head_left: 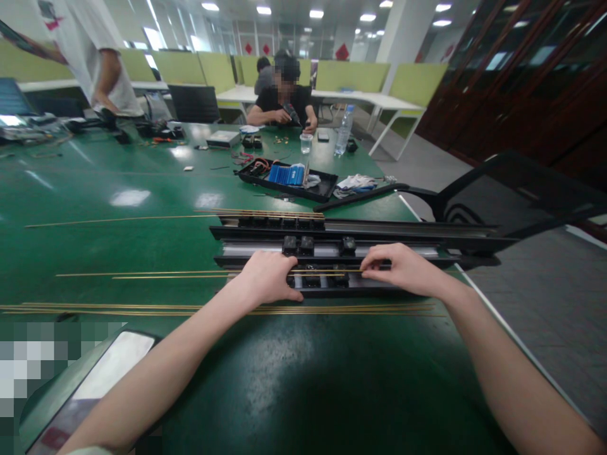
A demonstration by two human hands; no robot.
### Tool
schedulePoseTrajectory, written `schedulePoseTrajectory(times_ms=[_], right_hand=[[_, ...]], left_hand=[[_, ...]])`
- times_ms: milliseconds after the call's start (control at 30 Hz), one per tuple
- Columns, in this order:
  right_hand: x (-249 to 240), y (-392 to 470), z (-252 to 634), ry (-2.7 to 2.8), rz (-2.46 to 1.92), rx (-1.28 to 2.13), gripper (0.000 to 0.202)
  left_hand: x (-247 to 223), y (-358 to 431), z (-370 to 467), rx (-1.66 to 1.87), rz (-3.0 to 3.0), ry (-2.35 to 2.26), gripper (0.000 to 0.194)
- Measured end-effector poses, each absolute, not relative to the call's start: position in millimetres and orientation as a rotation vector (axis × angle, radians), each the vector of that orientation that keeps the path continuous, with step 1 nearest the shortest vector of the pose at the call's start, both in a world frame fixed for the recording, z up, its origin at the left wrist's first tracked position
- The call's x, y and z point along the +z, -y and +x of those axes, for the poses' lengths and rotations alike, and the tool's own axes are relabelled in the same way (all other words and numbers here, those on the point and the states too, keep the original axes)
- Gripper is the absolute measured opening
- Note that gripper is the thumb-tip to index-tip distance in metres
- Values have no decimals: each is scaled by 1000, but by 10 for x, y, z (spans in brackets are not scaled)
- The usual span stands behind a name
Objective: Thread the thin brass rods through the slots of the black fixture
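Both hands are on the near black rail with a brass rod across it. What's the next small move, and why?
Probably press the brass rod down into the near rail. The left hand rests on the rail's left end and the right hand pinches the rod over the black clips; the rod seems to lie on top, not clearly seated.

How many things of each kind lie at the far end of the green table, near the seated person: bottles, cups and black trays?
Water bottle: 1
Clear cup: 1
Black tray: 1
Total: 3
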State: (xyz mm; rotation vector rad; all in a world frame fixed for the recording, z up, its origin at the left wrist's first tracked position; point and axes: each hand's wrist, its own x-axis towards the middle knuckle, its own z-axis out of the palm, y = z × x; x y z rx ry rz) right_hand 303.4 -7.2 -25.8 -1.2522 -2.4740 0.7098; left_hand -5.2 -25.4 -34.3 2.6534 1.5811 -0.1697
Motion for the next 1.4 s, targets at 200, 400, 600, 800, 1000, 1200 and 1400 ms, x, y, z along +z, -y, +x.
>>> schedulePoseTrajectory(times_ms=[200, 400, 600, 800, 1000, 1200, 1400], right_hand=[[-262, 69, 3048, 2466, -1262, 720, 18], [-270, 60, 3050, 2470, -1271, 728, 18], [-274, 52, 3044, 2486, -1273, 718, 16], [-283, 54, 3053, 2469, -1285, 712, 16], [-279, 48, 3048, 2470, -1283, 711, 18], [-265, 57, 3060, 2480, -1289, 707, 20], [-281, 48, 3076, 2470, -1286, 725, 21]], left_hand=[[-349, 269, -57, -186, 2649, -1608, 69], [-326, 244, -92, -179, 2643, -1582, 73], [-249, 216, -135, -200, 2636, -1565, 67], [-225, 201, -152, -222, 2645, -1574, 69], [-207, 189, -159, -234, 2618, -1585, 70], [-207, 168, -179, -233, 2582, -1570, 74], [-211, 158, -183, -230, 2554, -1579, 76]])
